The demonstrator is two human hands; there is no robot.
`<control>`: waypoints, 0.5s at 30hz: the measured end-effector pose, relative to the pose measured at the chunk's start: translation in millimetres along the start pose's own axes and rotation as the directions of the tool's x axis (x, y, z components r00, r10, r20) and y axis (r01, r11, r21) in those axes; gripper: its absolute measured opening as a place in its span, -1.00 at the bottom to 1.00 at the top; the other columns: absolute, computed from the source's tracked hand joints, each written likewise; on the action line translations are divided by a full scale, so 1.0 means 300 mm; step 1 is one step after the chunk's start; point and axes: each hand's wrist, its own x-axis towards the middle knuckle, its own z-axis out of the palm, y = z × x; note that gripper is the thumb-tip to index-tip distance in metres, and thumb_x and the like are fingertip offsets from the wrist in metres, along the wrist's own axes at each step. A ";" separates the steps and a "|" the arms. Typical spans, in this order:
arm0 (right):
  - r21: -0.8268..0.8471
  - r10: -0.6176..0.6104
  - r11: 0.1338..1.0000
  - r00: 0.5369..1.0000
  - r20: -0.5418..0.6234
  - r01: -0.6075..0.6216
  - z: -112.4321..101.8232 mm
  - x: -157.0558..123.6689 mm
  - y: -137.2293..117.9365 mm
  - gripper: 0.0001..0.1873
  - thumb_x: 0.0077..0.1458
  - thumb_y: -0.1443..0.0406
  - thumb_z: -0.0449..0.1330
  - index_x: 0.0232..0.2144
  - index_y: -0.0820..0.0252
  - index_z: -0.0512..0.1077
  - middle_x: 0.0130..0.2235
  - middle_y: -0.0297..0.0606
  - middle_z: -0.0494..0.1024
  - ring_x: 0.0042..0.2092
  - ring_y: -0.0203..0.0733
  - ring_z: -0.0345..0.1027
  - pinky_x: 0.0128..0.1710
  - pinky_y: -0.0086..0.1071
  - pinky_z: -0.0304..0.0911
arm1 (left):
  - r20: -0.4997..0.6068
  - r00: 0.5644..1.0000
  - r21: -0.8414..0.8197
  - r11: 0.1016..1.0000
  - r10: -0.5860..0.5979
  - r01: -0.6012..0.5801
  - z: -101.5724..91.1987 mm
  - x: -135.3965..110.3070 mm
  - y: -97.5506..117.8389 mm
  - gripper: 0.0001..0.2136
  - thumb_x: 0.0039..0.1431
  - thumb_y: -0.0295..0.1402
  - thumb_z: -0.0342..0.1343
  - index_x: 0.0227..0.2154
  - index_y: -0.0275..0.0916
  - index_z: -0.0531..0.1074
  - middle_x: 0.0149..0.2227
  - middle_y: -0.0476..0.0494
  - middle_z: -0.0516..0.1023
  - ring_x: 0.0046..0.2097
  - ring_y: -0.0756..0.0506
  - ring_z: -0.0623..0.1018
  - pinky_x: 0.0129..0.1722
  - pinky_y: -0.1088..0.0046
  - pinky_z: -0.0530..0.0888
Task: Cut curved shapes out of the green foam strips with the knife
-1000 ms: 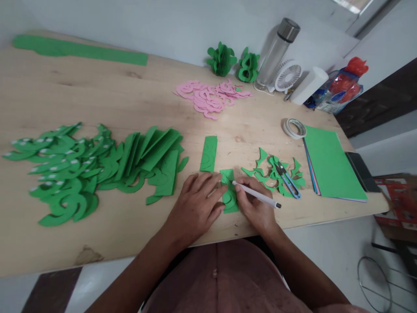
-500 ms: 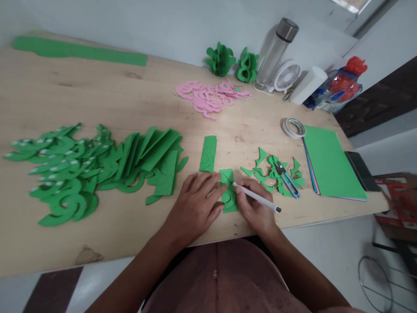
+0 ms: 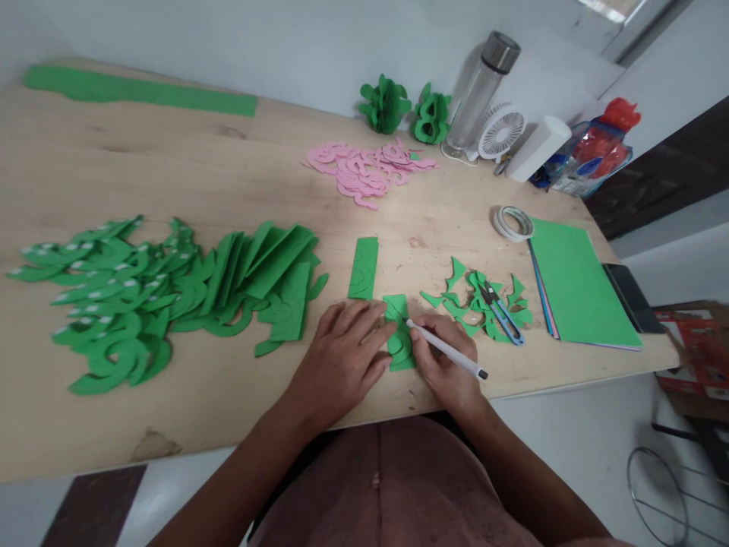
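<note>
A white pen is gripped in my right hand, its tip on a small green paper piece that bears drawn curves. My left hand lies flat on the table, fingers stretched out, the fingertips resting on the left edge of that piece. Just beyond my left fingers lies a second green strip with outlines on it. Right of my right hand, blue-handled thread snips rest on green paper scraps.
Green cut-outs and folded green paper cover the left. Pink cut-outs lie farther back. Tape rolls, green sheets and a phone sit right. A bottle and small fan stand behind.
The pen's rear end has dipped slightly toward me as my right hand shifts a little. My left hand and the papers stay in place.
</note>
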 end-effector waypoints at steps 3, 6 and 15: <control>0.000 -0.005 1.000 1.000 0.002 0.005 0.001 -0.002 0.001 -0.89 0.25 0.32 0.13 -0.28 0.10 0.47 -0.33 -0.27 0.63 -0.31 -0.16 0.52 -0.23 -0.26 0.39 | 0.003 1.000 0.004 1.000 -0.004 0.004 -0.001 -0.001 0.000 -0.71 0.33 -0.33 0.00 0.04 -0.24 0.45 0.19 -0.31 0.44 0.22 -0.32 0.36 0.23 -0.08 0.26; -0.007 -0.010 1.000 1.000 0.005 0.010 0.000 -0.004 0.001 -0.89 0.25 0.31 0.13 -0.27 0.10 0.47 -0.32 -0.27 0.63 -0.30 -0.16 0.52 -0.21 -0.25 0.39 | 0.007 1.000 0.010 1.000 -0.003 0.003 -0.004 -0.001 0.000 -0.72 0.34 -0.33 0.00 0.04 -0.23 0.45 0.19 -0.30 0.44 0.22 -0.31 0.36 0.23 -0.06 0.26; -0.028 -0.023 0.999 1.000 0.018 0.024 -0.005 -0.007 -0.007 -0.89 0.26 0.31 0.13 -0.29 0.10 0.46 -0.34 -0.26 0.62 -0.32 -0.16 0.50 -0.23 -0.25 0.33 | 0.004 1.000 0.014 1.000 0.006 -0.006 -0.004 0.000 0.001 -0.70 0.34 -0.33 0.00 0.05 -0.24 0.44 0.18 -0.30 0.46 0.22 -0.32 0.37 0.22 -0.06 0.26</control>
